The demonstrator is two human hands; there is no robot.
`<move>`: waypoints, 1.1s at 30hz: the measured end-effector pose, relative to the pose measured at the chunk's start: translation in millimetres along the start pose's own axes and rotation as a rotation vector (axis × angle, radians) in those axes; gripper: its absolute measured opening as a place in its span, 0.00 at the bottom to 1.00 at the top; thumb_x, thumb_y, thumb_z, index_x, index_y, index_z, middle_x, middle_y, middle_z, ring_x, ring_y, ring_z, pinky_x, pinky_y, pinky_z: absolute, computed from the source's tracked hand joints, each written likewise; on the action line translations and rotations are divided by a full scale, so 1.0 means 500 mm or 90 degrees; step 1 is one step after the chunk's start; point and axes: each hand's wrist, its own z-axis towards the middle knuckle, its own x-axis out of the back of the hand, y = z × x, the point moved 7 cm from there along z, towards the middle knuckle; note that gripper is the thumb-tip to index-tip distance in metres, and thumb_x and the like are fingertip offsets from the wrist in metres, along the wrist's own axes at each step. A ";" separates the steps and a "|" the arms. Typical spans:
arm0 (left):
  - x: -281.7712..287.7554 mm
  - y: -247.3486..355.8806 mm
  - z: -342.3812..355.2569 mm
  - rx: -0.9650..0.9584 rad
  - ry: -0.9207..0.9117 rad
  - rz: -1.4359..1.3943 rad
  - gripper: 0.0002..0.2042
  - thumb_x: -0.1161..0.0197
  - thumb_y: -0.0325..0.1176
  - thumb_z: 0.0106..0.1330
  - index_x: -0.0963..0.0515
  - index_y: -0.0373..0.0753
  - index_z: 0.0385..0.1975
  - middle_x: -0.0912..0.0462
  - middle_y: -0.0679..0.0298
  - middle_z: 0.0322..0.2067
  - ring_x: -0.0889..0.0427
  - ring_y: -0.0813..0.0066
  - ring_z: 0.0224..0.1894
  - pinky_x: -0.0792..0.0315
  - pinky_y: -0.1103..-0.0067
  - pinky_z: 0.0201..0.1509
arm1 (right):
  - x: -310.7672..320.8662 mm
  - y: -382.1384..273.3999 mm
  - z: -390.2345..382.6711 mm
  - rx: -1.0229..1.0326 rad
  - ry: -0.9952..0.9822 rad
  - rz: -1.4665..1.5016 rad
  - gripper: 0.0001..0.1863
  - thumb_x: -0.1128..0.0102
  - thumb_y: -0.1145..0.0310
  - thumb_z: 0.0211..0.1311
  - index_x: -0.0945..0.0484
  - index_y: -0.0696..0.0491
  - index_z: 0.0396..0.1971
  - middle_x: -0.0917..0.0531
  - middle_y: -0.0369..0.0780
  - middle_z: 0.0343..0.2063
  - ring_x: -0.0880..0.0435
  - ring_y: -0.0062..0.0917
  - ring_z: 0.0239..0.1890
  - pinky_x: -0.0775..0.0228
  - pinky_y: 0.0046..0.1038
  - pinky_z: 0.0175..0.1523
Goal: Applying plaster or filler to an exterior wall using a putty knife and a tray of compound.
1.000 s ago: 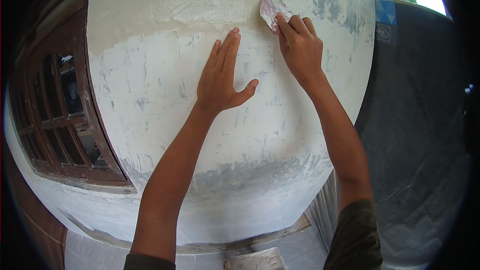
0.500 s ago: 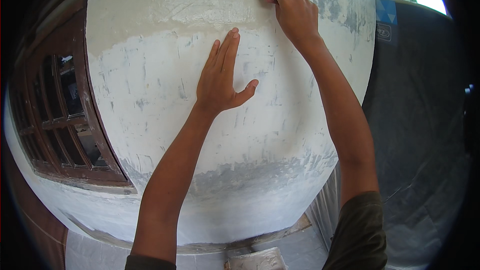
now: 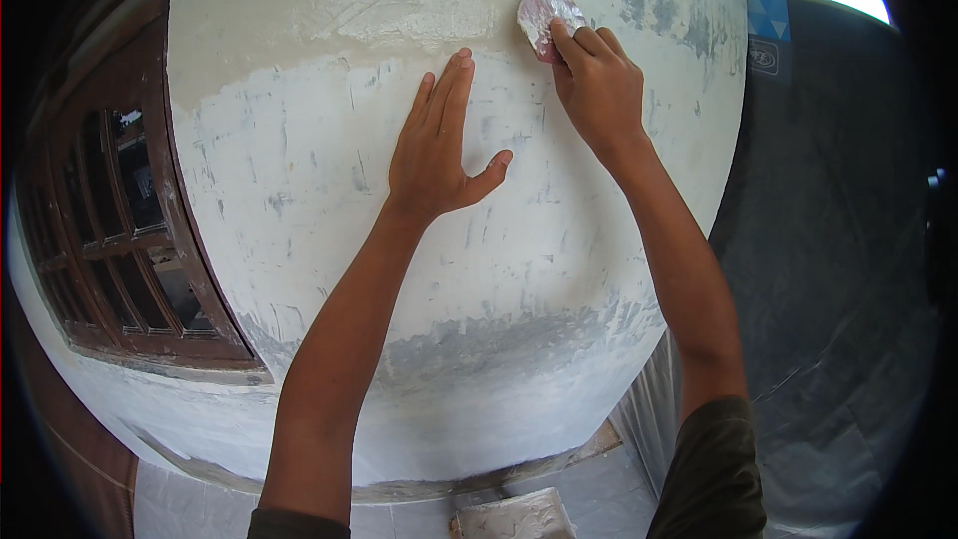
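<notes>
In front of me stands a plaster wall, white with grey streaks. A band of wet, beige putty covers its upper part. My right hand grips a flat, pinkish putty scraper smeared with white putty, held against the wall at the right end of the wet band. Its lower edge is hidden behind the fingers. Lower and to the left, my left hand rests on the wall just under the band, fingers stretched upward and thumb spread, holding nothing.
A brown wooden window frame with glass panes borders the wall on the left. Dark sheeting hangs on the right. At the wall's foot, a putty-smeared, pale flat-topped object lies on the grey floor covering.
My right hand has drawn the scraper down the wall a short way, and more of the blade's face shows now. My left hand has stayed nearly in place.
</notes>
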 end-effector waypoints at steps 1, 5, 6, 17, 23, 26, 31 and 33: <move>0.001 0.000 0.001 -0.002 -0.002 0.016 0.47 0.31 0.42 0.56 0.47 0.29 0.72 0.39 0.45 0.71 0.37 0.51 0.73 0.45 0.57 0.77 | 0.015 0.008 0.014 -0.007 0.027 0.000 0.16 0.35 0.74 0.53 0.16 0.53 0.45 0.18 0.34 0.30 0.17 0.27 0.37 0.21 0.30 0.35; -0.006 -0.001 0.001 -0.002 -0.006 0.016 0.47 0.31 0.42 0.56 0.47 0.29 0.72 0.39 0.45 0.72 0.38 0.51 0.74 0.46 0.57 0.77 | 0.016 0.049 0.089 -0.019 0.087 -0.054 0.16 0.36 0.75 0.53 0.16 0.53 0.44 0.17 0.35 0.30 0.16 0.29 0.37 0.21 0.32 0.35; -0.008 0.000 0.002 -0.002 -0.007 0.022 0.47 0.31 0.42 0.56 0.47 0.29 0.72 0.39 0.45 0.72 0.38 0.51 0.74 0.46 0.57 0.77 | 0.002 0.064 0.105 -0.034 0.053 -0.068 0.16 0.33 0.73 0.56 0.16 0.50 0.47 0.15 0.35 0.32 0.16 0.30 0.39 0.20 0.34 0.36; -0.005 0.000 0.000 0.007 0.001 -0.012 0.47 0.34 0.37 0.55 0.51 0.34 0.75 0.41 0.47 0.73 0.37 0.47 0.73 0.49 0.52 0.77 | -0.052 0.026 0.027 -0.012 -0.042 -0.084 0.20 0.32 0.75 0.53 0.19 0.55 0.49 0.15 0.37 0.35 0.16 0.31 0.41 0.21 0.33 0.40; -0.003 0.002 0.001 -0.005 0.008 -0.010 0.46 0.34 0.38 0.56 0.50 0.33 0.74 0.41 0.47 0.73 0.37 0.48 0.73 0.48 0.52 0.77 | -0.009 -0.004 -0.030 0.005 -0.025 -0.054 0.18 0.38 0.77 0.53 0.17 0.58 0.46 0.18 0.37 0.30 0.17 0.29 0.36 0.22 0.31 0.41; -0.005 0.000 0.000 -0.002 0.007 -0.010 0.46 0.34 0.38 0.56 0.51 0.33 0.74 0.41 0.47 0.73 0.37 0.48 0.73 0.48 0.52 0.76 | 0.008 0.000 -0.020 -0.022 -0.031 0.019 0.17 0.37 0.76 0.53 0.17 0.56 0.46 0.18 0.37 0.29 0.17 0.30 0.36 0.22 0.31 0.41; -0.007 0.003 0.002 -0.002 0.005 -0.008 0.46 0.34 0.39 0.56 0.50 0.33 0.74 0.39 0.48 0.73 0.35 0.47 0.72 0.47 0.52 0.76 | -0.007 0.035 0.086 -0.009 0.072 -0.016 0.15 0.36 0.75 0.55 0.16 0.55 0.44 0.17 0.37 0.29 0.16 0.30 0.38 0.23 0.33 0.41; -0.006 0.000 0.002 -0.001 0.007 -0.006 0.46 0.34 0.39 0.56 0.50 0.33 0.74 0.39 0.48 0.72 0.35 0.47 0.72 0.47 0.52 0.76 | -0.028 0.039 0.123 -0.001 0.052 -0.033 0.15 0.35 0.74 0.56 0.17 0.53 0.45 0.17 0.36 0.30 0.16 0.31 0.39 0.22 0.34 0.41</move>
